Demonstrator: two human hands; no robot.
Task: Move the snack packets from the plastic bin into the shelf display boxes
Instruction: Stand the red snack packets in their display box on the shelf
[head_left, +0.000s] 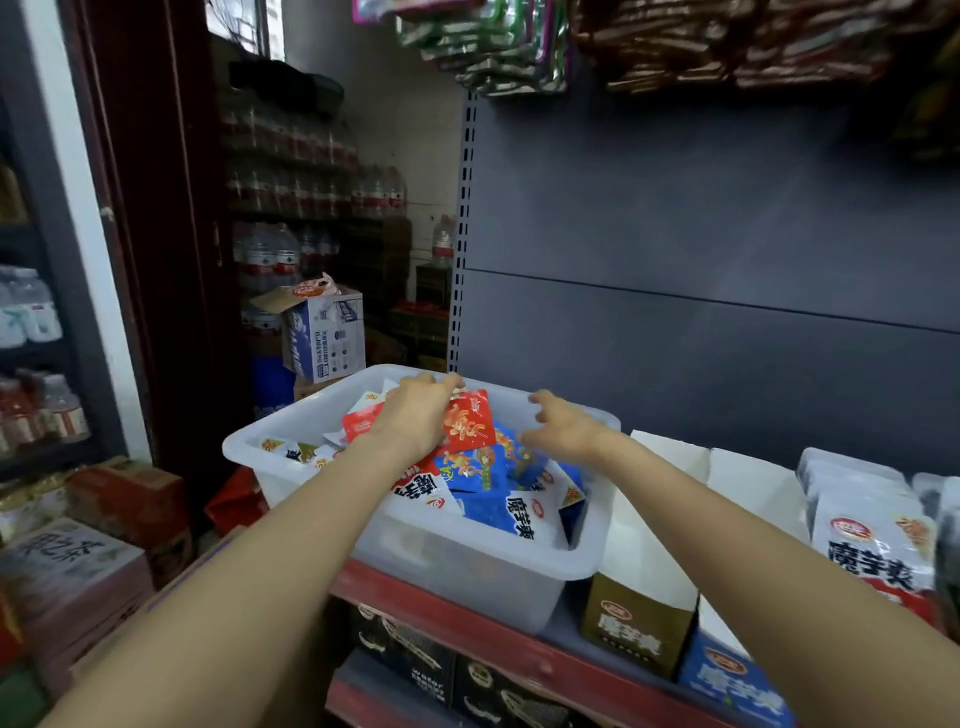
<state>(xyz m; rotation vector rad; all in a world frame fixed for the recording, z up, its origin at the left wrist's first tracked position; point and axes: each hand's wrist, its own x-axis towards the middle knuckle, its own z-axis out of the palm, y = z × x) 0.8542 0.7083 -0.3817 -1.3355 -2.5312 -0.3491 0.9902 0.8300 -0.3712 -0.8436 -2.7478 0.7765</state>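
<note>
A translucent white plastic bin (457, 564) stands on the shelf, holding several snack packets in blue, white and red (511, 499). My left hand (415, 415) is inside the bin, its fingers closed on a red snack packet (470, 422) lifted slightly above the pile. My right hand (563, 423) hovers over the bin's right side with fingers spread and nothing in it. Right of the bin stand a gold display box (636, 618) and a blue display box (727, 675), both with open white insides.
White and black packets (872, 540) fill a box at the far right. The shelf has a red front edge (498, 639) and a grey back panel (727, 260). Bagged snacks hang overhead (675, 41). Cartons and bottled water crowd the floor at left (322, 332).
</note>
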